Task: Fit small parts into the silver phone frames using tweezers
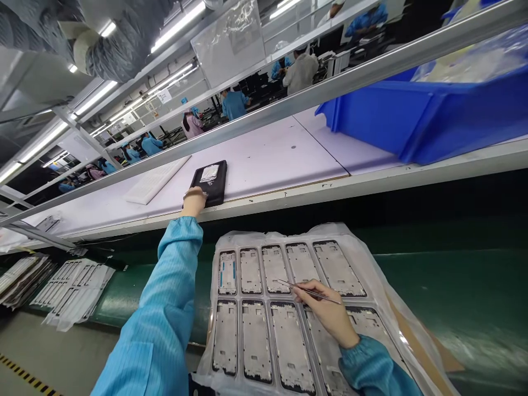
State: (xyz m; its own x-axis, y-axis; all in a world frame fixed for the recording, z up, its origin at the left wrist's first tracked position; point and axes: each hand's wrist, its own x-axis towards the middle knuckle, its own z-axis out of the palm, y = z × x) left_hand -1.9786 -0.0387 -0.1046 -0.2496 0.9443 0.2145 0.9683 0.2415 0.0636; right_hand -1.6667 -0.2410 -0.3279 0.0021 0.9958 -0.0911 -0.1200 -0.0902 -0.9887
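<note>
On the shelf, my left hand (194, 201) is closed on the left edge of a shallow black tray (215, 190); some of its fingers are hidden. A small stack of white and silvery pieces (209, 173) lies in that tray. My right hand (325, 311) grips thin metal tweezers (315, 294), tips pointing left above a translucent plastic tray (264, 300). Flat grey phone frames (291, 344) with black edges fill the tray's pockets in two rows. The frame (227, 273) at the top left has blue strips on it.
A white slab (157, 179) lies on the shelf (268, 154) left of the black tray. At the right stands a blue bin (412, 118) holding plastic bags. Further trays of frames (74, 283) rest at the left on the green bench (454, 280). Other people work in the background.
</note>
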